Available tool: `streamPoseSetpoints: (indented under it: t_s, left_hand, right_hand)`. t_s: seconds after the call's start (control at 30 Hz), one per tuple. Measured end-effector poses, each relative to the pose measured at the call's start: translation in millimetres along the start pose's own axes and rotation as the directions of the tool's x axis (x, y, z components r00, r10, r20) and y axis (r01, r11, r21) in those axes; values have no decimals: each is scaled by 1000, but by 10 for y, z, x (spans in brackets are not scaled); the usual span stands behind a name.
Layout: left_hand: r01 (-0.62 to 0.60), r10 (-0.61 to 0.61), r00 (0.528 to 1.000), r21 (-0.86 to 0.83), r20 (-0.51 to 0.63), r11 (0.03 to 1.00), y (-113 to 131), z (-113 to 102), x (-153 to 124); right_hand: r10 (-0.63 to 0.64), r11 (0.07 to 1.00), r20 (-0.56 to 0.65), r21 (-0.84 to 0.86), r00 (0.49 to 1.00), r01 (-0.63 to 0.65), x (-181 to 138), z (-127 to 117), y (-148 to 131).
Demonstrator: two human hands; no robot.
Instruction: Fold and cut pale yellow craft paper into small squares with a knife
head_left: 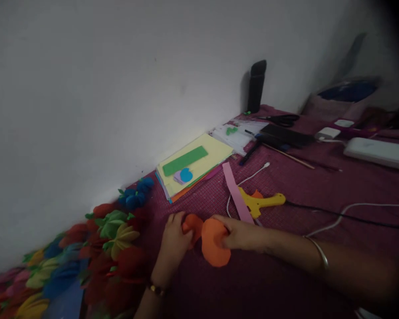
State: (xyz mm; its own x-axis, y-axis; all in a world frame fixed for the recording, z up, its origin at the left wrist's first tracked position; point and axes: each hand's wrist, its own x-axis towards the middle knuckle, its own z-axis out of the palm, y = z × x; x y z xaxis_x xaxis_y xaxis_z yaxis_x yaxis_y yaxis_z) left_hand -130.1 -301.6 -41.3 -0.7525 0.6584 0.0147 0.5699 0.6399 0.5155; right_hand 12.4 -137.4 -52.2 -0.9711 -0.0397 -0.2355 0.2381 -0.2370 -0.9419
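Observation:
My left hand [173, 241] pinches a curved orange paper piece [195, 227] between thumb and fingers. Beside it, my right hand [242, 233] grips a larger rounded orange paper cutout [215, 247] by its right edge. The two orange pieces are close together over the dark red cloth; whether they touch, I cannot tell. Just beyond my right hand lie a pink paper strip [235, 190] and a yellow glue gun [262, 202] with a black cord. A small orange scrap [257, 194] shows behind the gun.
Colourful paper flower-like shapes [119, 230] are heaped at the left. Against the wall rests a paper stack [216, 148] with a green strip [185, 161] and blue cutout [186, 175]. Scissors [286, 119], a black upright holder [256, 86], white cables [252, 176] and a white power strip [379, 153] lie farther right.

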Motion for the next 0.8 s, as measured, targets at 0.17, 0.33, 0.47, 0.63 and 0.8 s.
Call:
streamPoseSetpoints:
  t_s: [0.17, 0.33, 0.47, 0.63, 0.8]
  left_hand:
    - [184, -147, 979, -295, 144, 938, -85, -30, 83]
    - [188, -102, 976, -510, 192, 840, -74, -98, 22]
    - [292, -175, 956, -721, 234, 628, 71, -34, -134]
    - [313, -200, 945, -891, 259, 329, 237, 119, -243]
    - [289, -235, 946, -908, 222, 304, 202, 134, -253]
  right_hand:
    - [-17, 997, -49, -73, 999, 14, 46, 8, 41]
    - [-88, 983, -151, 146, 985, 110, 135, -3, 13]
    - [-129, 948, -185, 264, 974, 176, 135, 7, -16]
    - [-91, 947, -163, 292, 982, 136, 99, -12, -49]
    - [-137, 924, -166, 334, 977, 186, 128, -68, -46]
